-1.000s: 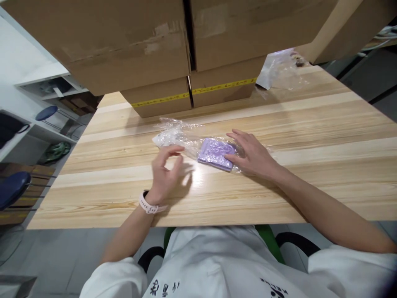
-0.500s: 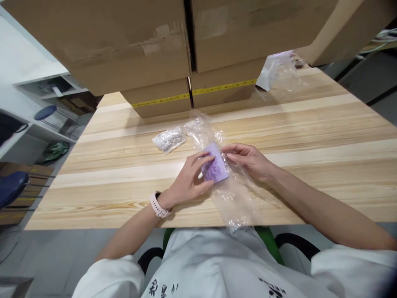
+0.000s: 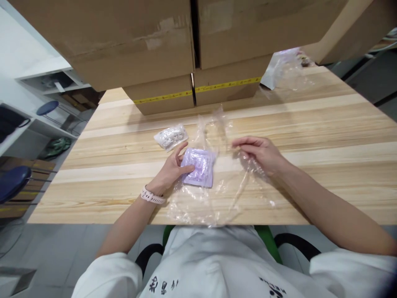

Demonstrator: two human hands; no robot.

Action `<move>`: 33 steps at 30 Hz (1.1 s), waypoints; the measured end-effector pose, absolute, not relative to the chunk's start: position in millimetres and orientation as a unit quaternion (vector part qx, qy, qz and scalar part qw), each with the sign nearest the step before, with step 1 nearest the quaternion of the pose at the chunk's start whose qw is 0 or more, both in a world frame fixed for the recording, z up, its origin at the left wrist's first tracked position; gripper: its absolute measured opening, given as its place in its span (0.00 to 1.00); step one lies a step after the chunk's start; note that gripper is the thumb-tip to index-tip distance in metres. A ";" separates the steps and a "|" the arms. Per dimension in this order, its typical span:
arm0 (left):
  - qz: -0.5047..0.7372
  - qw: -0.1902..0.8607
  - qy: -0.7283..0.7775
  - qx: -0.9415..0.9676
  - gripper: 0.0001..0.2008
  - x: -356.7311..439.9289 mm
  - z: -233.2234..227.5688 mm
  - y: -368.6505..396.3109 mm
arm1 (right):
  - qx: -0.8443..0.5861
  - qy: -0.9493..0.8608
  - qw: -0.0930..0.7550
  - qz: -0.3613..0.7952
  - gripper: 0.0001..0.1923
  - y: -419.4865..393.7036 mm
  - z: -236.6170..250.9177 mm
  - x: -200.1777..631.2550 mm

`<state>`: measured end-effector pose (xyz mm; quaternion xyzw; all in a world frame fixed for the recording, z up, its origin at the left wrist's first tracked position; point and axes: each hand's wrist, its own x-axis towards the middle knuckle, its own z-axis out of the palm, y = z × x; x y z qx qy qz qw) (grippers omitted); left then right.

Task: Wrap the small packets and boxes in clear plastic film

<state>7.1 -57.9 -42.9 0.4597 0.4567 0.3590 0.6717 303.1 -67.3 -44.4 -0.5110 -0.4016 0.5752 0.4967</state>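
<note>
A flat purple packet (image 3: 200,166) lies inside a large clear plastic bag (image 3: 214,194) on the wooden table (image 3: 325,124). My left hand (image 3: 171,169) grips the packet at its left edge, thumb on top. My right hand (image 3: 263,153) pinches the bag's film to the right of the packet and holds it up off the table. The bag spreads toward the table's near edge. A small clear pouch with white contents (image 3: 171,136) rests just behind my left hand.
Stacked cardboard boxes (image 3: 192,54) with yellow tape fill the back of the table. More crumpled clear plastic (image 3: 281,70) sits at the back right. White shelves and a blue stool (image 3: 14,184) stand to the left of the table.
Both hands lifted the bagged purple packet off the table and drew it nearer. The bag has since spread wide, my left hand keeps the packet and my right hand has pulled the film to the right.
</note>
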 end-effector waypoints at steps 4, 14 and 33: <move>0.396 0.661 0.453 0.449 0.45 9.2 -44.7 -56.9 | -0.622 -0.401 0.492 0.459 0.06 -52.3 -44.2 341.3; 0.443 0.175 0.466 0.746 0.38 6.7 -47.7 -57.5 | -0.677 -0.572 0.388 0.255 0.17 -52.7 -47.4 363.9; 0.103 0.077 0.470 0.873 0.18 -9.0 -26.5 -70.2 | -0.671 -0.593 0.299 0.330 0.25 -43.3 -49.0 399.2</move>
